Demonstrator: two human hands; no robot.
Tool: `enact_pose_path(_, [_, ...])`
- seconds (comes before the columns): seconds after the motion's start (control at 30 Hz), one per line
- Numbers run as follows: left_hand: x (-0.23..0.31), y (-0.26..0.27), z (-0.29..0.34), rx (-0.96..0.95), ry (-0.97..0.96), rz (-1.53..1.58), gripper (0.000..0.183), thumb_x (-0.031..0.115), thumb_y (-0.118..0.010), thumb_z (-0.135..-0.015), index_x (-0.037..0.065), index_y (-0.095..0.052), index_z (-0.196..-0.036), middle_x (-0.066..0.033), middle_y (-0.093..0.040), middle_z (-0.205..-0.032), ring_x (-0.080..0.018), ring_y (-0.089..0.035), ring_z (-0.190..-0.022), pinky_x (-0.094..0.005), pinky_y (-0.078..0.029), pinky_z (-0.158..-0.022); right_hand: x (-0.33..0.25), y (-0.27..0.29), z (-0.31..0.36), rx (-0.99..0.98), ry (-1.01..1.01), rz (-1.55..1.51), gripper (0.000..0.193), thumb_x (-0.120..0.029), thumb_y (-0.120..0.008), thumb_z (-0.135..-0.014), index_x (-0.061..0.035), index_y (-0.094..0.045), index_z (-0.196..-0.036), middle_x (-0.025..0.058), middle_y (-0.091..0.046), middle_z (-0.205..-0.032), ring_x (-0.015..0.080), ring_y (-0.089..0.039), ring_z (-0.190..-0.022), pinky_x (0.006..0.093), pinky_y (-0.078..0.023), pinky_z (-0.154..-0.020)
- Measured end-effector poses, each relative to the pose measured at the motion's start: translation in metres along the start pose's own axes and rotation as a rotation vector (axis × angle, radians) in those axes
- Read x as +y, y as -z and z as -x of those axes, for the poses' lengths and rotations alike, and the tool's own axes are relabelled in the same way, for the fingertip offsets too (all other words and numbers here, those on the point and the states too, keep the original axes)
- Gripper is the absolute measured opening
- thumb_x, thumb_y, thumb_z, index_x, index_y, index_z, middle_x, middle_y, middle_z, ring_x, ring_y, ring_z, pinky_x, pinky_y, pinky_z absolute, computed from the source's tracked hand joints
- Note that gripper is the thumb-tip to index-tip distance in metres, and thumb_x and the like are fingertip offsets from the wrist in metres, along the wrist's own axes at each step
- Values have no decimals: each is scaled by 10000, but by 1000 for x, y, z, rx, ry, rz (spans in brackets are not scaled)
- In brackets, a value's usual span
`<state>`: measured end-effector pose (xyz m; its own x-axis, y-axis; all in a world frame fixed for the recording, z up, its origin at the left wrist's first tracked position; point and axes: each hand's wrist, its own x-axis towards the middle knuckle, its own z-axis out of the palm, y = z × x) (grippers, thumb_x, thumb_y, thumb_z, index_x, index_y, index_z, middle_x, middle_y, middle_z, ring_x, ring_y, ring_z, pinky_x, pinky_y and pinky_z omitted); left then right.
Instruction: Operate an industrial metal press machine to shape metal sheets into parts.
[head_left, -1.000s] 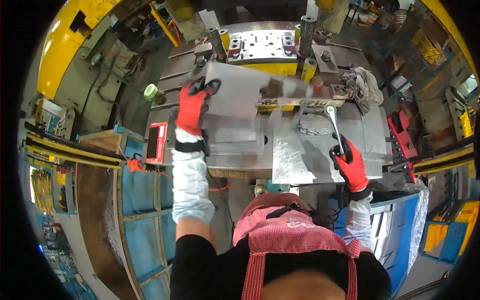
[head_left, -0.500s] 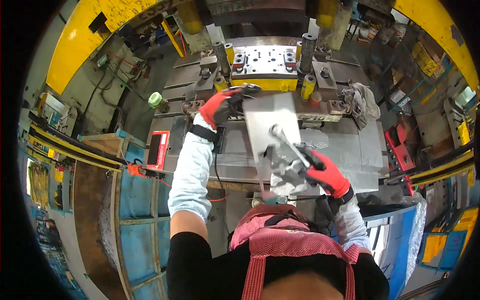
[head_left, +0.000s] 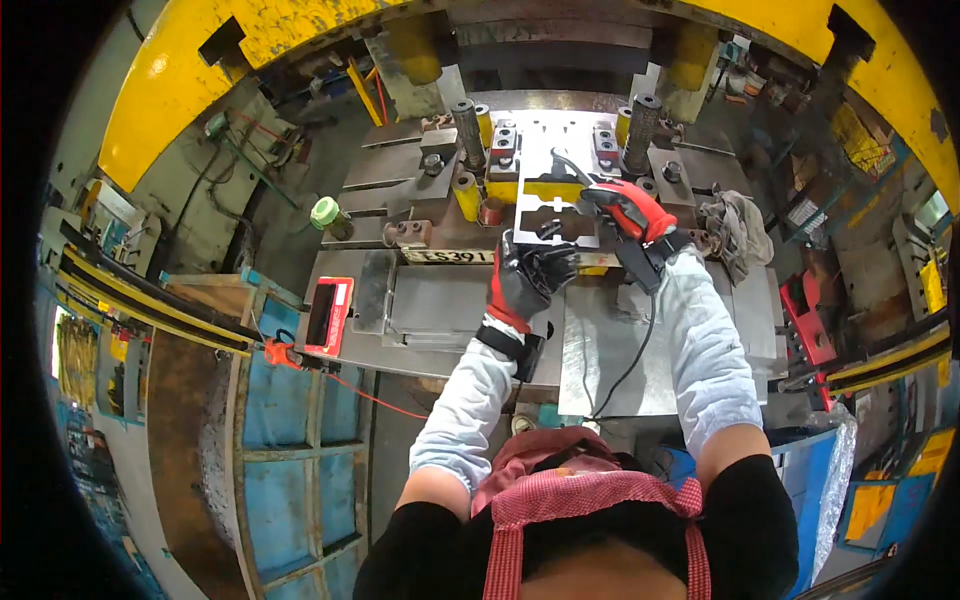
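A flat silvery metal sheet (head_left: 527, 205) with shaped cut-outs lies over the bright die (head_left: 545, 130), its near end reaching out past the yellow die base (head_left: 500, 190). My right hand (head_left: 635, 212), in a red and black glove, is closed round a hand tool with a curved metal end (head_left: 568, 162). This end rests over the sheet's right side. My left hand (head_left: 532, 275), gloved alike, is just below the sheet's near left corner, with bent fingers apart. Whether its fingertips touch the sheet's edge, I cannot tell.
Posts (head_left: 467, 135) flank the die under a yellow press frame (head_left: 300, 30). A grey rag (head_left: 738, 235) lies at the right. On the left are a red-edged box (head_left: 328, 315) and a green-lidded bottle (head_left: 326, 212). Flat sheets (head_left: 600, 350) lie on the near table.
The sheet has gone from in front of me onto the die. My right hand moved forward with the tool; my left hand left the sheet's far corner and came nearer and rightward.
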<state>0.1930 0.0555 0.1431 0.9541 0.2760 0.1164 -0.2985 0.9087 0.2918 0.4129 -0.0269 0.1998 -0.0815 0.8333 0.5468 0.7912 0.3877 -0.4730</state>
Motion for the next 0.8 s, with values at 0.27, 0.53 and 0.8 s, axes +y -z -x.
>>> enact_pose_path(0.27, [-10,21,-19,65,-101,-208,526,401,-315,-917,-37,-465,-1167,-230,-584,-1022,-334,-605,-891,-426,-505,-804,17,-10,0,28,-287,-252,211,-174,-578,-809,-36,-601,-968,8,-595,-780,70,-523,-669,240,-429,-577])
enact_pose_path(0.53, [-15,27,-13,229,-78,-209,520,408,-330,-907,-28,-505,-1130,-178,-623,-896,-291,-621,-789,-410,-521,-735,-57,-15,33,370,-688,-841,487,-137,-601,-810,-85,-422,-1260,-19,-514,-746,62,-490,-565,220,-423,-478])
enact_pose_path(0.8, [-27,19,-2,295,-162,-192,536,413,-316,-904,-35,-506,-1128,-183,-622,-893,-301,-619,-776,-416,-514,-749,-24,-19,36,265,-660,-1007,337,-145,-599,-806,-64,-513,-1121,-36,-514,-721,47,-468,-552,222,-433,-473])
